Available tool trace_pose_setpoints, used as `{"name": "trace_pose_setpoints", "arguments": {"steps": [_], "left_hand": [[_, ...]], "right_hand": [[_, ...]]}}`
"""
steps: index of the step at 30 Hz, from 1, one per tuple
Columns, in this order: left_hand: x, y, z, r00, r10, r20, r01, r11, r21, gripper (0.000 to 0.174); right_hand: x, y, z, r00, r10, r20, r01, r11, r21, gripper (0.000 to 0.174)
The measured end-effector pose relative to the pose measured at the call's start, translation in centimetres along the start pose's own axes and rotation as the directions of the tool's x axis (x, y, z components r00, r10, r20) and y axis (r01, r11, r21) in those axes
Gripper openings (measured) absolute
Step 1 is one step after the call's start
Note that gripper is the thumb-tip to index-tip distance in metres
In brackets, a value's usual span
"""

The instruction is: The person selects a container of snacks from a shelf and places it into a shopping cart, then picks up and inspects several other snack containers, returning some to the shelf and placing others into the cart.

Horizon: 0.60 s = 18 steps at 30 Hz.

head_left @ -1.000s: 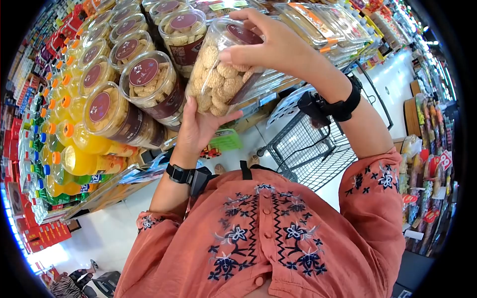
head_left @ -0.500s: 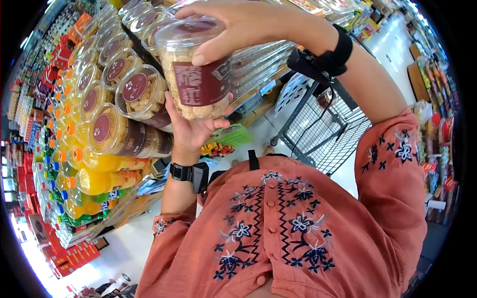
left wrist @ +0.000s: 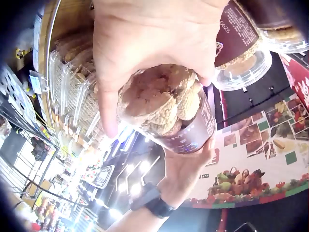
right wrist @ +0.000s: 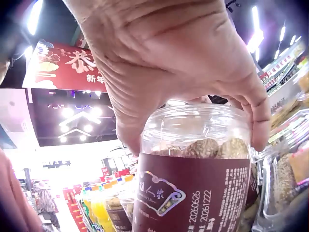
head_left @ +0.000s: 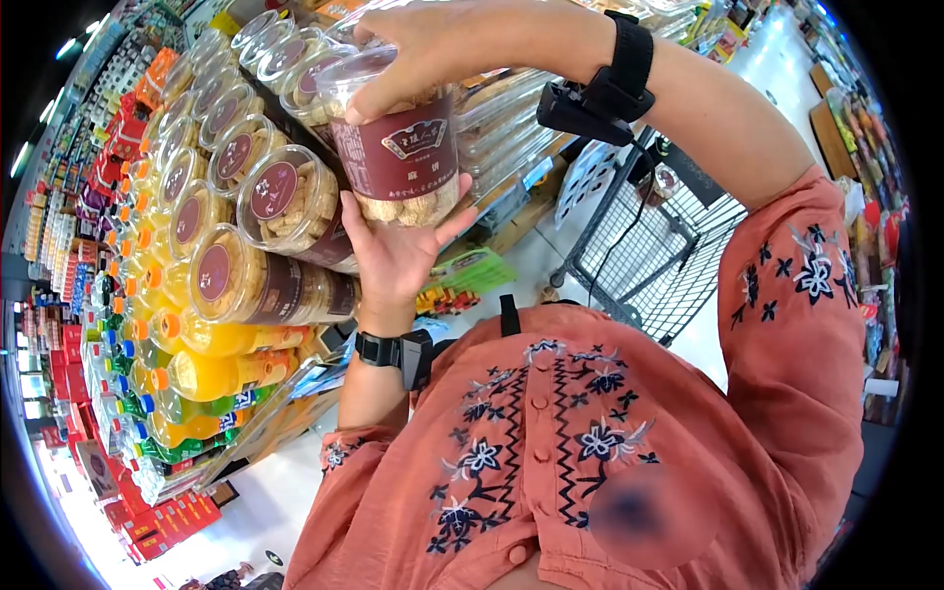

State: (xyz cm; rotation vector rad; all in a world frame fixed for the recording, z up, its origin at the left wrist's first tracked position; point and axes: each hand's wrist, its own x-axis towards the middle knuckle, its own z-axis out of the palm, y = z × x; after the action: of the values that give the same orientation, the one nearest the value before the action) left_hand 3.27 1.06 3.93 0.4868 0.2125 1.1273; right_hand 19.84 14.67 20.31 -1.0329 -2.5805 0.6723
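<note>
A clear plastic jar of round cookies (head_left: 418, 143) with a maroon label is held upright over the display. My right hand (head_left: 438, 44) grips it from above, thumb and fingers spread round the lid end, also seen in the right wrist view. Printed dates show on the jar's label (right wrist: 198, 193) there. Beneath the jar, my left hand (head_left: 398, 261) supports its base with the palm up, thumb and an outer finger stretched out either side. The other left fingers are hidden in the head view. In the left wrist view, cookies (left wrist: 161, 99) show through the jar's bottom.
Rows of similar jars (head_left: 275, 192) stand to the left, close beside the held one. Orange drink bottles (head_left: 231, 374) line the front left. Clear packs (head_left: 511, 118) lie behind the jar. A shopping cart (head_left: 659, 256) stands to the right, below my right forearm.
The jar has come more upright and turned, so its maroon label's front faces me. My right hand has shifted left with it. My left fingers have spread outward below.
</note>
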Motion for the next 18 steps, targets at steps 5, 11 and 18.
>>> {"name": "trace_pose_setpoints", "arguments": {"steps": [5,11,18], "left_hand": [[-0.1,-0.6,-1.0,1.0,-0.011,-0.006,0.01,0.993,-0.12,0.095],[0.0,-0.4,-2.1,0.996,-0.088,0.032,0.094,0.946,-0.31,0.095],[0.2,-0.2,-2.1,0.98,-0.148,0.134,0.188,0.91,-0.37,0.102]], "right_hand": [[-0.1,-0.5,-0.6,0.986,0.081,0.143,-0.094,0.992,0.088,0.096],[0.9,-3.1,-7.1,0.797,0.144,0.586,-0.354,0.899,0.26,0.093],[-0.5,0.0,-2.3,0.993,-0.047,0.106,0.029,0.987,0.161,0.08]]}}
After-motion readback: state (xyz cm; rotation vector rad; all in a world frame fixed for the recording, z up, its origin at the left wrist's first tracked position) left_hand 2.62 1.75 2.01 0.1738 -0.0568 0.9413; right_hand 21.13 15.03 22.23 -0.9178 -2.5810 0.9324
